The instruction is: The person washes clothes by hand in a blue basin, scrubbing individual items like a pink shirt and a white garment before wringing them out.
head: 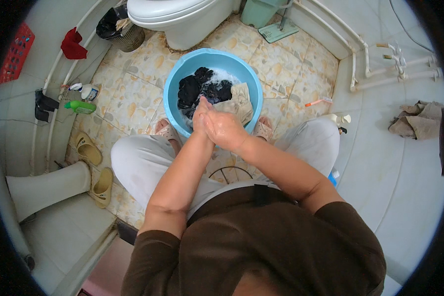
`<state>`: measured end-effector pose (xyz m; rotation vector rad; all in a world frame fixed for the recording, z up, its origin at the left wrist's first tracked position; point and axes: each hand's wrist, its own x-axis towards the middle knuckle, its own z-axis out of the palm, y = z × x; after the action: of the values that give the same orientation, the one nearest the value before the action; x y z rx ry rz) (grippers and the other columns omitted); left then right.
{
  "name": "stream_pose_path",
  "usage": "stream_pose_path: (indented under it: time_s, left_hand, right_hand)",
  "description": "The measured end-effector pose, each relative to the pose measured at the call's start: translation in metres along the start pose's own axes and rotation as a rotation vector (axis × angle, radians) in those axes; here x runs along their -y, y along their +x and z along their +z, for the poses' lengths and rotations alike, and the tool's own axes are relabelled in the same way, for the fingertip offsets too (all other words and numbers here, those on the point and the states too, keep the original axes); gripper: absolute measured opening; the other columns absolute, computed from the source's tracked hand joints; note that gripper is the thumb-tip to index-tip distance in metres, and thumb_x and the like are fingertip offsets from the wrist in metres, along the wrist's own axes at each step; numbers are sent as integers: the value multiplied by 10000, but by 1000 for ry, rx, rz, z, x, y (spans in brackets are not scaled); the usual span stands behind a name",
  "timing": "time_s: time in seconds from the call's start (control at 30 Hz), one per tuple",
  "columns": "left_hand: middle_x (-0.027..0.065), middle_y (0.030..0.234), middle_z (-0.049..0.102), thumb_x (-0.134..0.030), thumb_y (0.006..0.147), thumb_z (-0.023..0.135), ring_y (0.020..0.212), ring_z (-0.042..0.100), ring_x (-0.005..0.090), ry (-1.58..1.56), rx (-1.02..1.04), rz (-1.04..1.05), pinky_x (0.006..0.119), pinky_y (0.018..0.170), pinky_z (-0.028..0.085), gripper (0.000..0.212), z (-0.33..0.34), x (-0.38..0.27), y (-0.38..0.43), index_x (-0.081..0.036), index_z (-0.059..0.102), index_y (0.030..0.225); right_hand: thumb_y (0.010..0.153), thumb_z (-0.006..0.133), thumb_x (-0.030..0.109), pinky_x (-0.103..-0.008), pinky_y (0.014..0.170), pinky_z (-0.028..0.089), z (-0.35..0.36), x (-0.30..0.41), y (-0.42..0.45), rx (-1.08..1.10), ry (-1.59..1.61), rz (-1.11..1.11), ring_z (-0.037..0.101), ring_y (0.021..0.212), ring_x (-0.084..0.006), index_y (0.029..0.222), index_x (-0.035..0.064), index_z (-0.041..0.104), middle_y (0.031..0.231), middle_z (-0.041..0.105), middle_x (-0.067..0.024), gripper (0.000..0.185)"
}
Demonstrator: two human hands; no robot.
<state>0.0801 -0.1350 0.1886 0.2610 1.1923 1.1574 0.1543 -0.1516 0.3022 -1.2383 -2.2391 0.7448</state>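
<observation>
My left hand and my right hand are pressed together above the near side of a light blue plastic basin. The right hand lies over the left palm, and its skin looks wet. Whether anything is between the palms is hidden. Dark wet clothes lie in the basin, with white suds at the far side. A beige cloth rests at the basin's right, just beyond my right hand.
A white toilet and a waste bin stand beyond the basin. At left are a green bottle, a white spray bottle and yellow slippers. An orange-handled brush lies right, below wall pipes.
</observation>
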Motion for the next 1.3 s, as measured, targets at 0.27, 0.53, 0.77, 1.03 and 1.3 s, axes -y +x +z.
stream_pose_path:
  time_s: [0.27, 0.53, 0.77, 1.03, 1.3]
  left_hand:
    - [144, 973, 537, -355, 878, 353, 872, 535, 262, -382, 105, -253, 394, 725, 448, 378, 30, -22, -33, -28, 467, 1028]
    - [131, 822, 521, -479, 867, 290, 771, 537, 260, -345, 66, -235, 424, 765, 445, 483, 27, -65, -39, -44, 475, 765]
    - [220, 1242, 321, -499, 823, 399, 1144, 336, 301, -182, 276, 0, 401, 937, 308, 707, 28, -74, -35, 15, 196, 1264]
    - [189, 1111, 466, -590, 777, 388, 1030, 461, 280, -490, 486, -129, 417, 861, 389, 673, 9, -20, -27, -22, 427, 1136]
    - [71, 922, 562, -372, 853, 403, 840, 555, 202, -456, 244, -235, 356, 730, 467, 327, 62, -55, -62, -91, 504, 987]
  right_hand:
    - [823, 388, 240, -423, 628, 437, 2, -20, 5, -55, 67, 208, 551, 678, -347, 694, 6, 530, 707, 561, -214, 302]
    - [768, 516, 380, -371, 731, 439, -30, -88, 23, -49, 499, 587, 556, 823, -320, 965, 38, 523, 917, 566, -193, 395]
    - [755, 545, 179, -382, 802, 406, -63, -75, 38, 198, -74, -32, 483, 912, -328, 963, 70, 534, 996, 508, -159, 235]
    - [780, 512, 159, -324, 678, 422, -33, -4, 13, 97, 355, -140, 531, 747, -253, 791, 32, 526, 769, 542, -128, 128]
    - [815, 420, 211, -428, 535, 408, -27, -49, 42, -227, 12, 274, 516, 624, -333, 672, 65, 509, 645, 527, -146, 223]
